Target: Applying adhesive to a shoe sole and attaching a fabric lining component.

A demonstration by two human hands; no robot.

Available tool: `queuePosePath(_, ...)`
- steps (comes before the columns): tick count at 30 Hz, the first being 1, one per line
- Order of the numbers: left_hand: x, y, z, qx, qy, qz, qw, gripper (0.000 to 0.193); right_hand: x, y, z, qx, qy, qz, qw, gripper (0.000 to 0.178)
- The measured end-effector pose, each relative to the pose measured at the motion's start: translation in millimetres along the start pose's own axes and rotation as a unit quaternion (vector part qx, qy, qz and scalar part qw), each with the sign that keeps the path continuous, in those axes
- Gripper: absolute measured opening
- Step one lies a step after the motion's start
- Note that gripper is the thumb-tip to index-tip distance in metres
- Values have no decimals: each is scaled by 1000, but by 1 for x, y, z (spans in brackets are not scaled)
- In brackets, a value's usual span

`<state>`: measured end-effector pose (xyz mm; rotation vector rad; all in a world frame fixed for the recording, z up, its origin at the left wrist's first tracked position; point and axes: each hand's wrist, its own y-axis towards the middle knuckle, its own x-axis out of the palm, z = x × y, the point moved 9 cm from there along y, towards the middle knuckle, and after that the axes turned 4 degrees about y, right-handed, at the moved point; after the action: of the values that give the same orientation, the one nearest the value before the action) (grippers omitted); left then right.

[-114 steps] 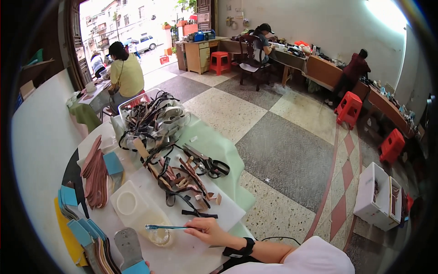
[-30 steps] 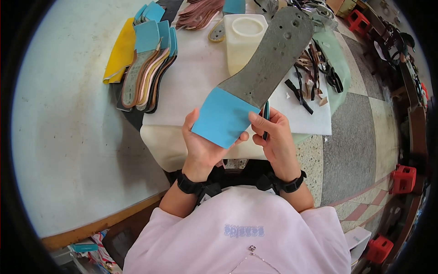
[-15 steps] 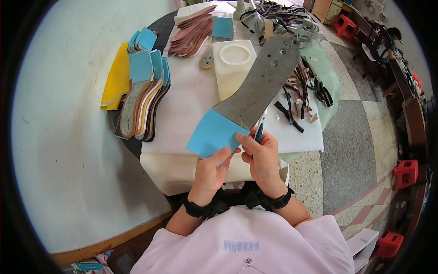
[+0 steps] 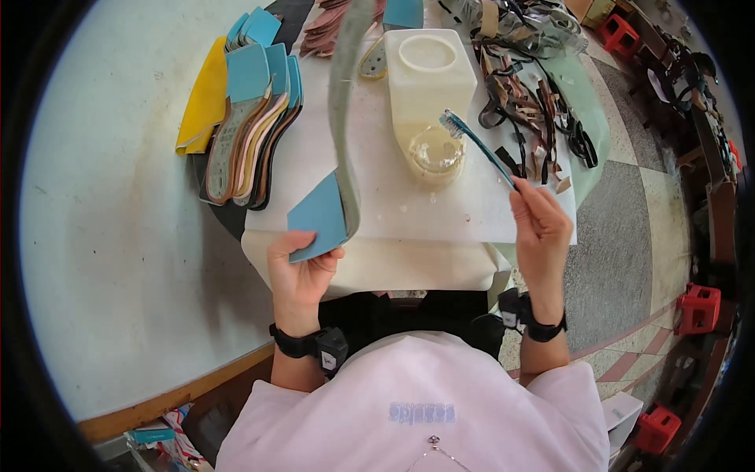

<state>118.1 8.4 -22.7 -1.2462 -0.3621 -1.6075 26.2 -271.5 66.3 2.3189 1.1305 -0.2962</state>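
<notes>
My left hand (image 4: 300, 271) is closed on the blue heel end of an insole. The insole's grey-green body (image 4: 344, 118) stands nearly edge-on, reaching up and away over the table, and a stiff blue sheet (image 4: 321, 216) covers its heel. With my right hand (image 4: 543, 224) I pinch a teal toothbrush (image 4: 486, 151) by its handle. Its bristles hover just above the near, cut-open part of a translucent plastic jug (image 4: 432, 90). A pale, shiny, wet-looking substance (image 4: 437, 149) shows in that part. Whether the bristles touch the jug, I cannot tell.
Stacked insoles with blue heels (image 4: 248, 138) stand at the left beside a yellow sheet (image 4: 203, 102). Brownish-pink pieces (image 4: 322, 31) lie at the back. Dark strips and scraps (image 4: 543, 118) cover the table's right. Red stools (image 4: 697, 308) stand on the floor at right.
My hands have moved apart. The left has tipped the insole from face-on to edge-on and shifted left. The right has let go of the blue end and carried the toothbrush rightward, bristles over the jug.
</notes>
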Motion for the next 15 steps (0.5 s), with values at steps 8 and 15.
queuePosePath(8,-23,-8,-15,-131,-76,4,988,21,17,21,-65,-176,-318,-67,929,3)
queuePosePath(15,-17,-14,-28,-212,-165,-59,962,32,50,33,-69,-211,-423,-141,870,2)
